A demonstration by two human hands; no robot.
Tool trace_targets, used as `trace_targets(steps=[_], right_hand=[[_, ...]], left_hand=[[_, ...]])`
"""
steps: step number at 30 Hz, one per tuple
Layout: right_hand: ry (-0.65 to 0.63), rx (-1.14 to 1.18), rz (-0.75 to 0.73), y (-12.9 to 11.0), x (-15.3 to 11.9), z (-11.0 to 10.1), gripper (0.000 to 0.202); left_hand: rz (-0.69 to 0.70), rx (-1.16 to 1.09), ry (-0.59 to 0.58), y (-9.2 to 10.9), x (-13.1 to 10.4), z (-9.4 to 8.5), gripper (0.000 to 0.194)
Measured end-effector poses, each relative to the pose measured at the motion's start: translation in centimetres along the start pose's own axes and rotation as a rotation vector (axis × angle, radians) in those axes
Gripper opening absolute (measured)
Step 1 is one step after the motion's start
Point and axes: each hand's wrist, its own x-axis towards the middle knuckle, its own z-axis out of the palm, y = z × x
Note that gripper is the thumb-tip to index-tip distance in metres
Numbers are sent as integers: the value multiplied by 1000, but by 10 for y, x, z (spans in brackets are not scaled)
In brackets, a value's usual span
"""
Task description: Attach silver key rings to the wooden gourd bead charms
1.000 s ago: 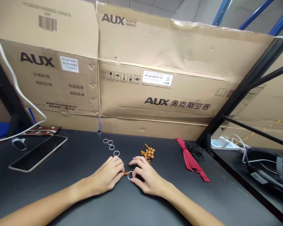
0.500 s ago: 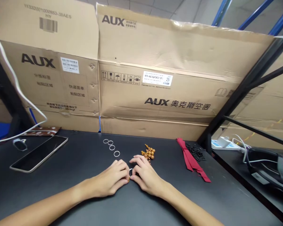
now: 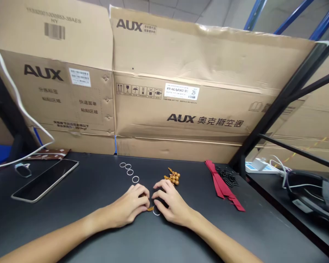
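Observation:
My left hand (image 3: 133, 204) is closed in a pinch, with a short orange cord end (image 3: 150, 209) poking out past the thumb and fingertips. Anything else inside that hand is hidden. Close by, my right hand (image 3: 171, 204) has bent fingers, its thumb and fingertips at a silver metal ring (image 3: 156, 212). The ring's upper part is covered by the fingers, and its left edge meets the cord end. Behind my right hand lies a small pile of brown bead pendants (image 3: 174, 178) with orange cords. Several similar silver rings (image 3: 129, 172) form a slanting row beyond my left hand.
A phone (image 3: 46, 180) lies on the black tabletop (image 3: 104, 244) at left, near a small dark oval item (image 3: 23, 170) and a brown patterned pouch (image 3: 48, 154). Red strips (image 3: 223, 186) and black looped pieces (image 3: 228, 177) are at right. Cardboard (image 3: 181, 109) stands along the back.
The ring has shifted down and slightly right, now below my right thumb. My fingertips have drawn a little apart, and the orange cord end shows more clearly. The view has shifted slightly.

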Motion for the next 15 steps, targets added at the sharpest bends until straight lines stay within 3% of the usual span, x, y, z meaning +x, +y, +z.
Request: trace_targets(steps=[6,15], right_hand=[[-9,66,31,-2,0,-1,8],[-50,92,45,-4,-1,-1,9]], left_hand=[[-30,39,14,-12,0,0,18],[7,41,11,-3,1,-2,12]])
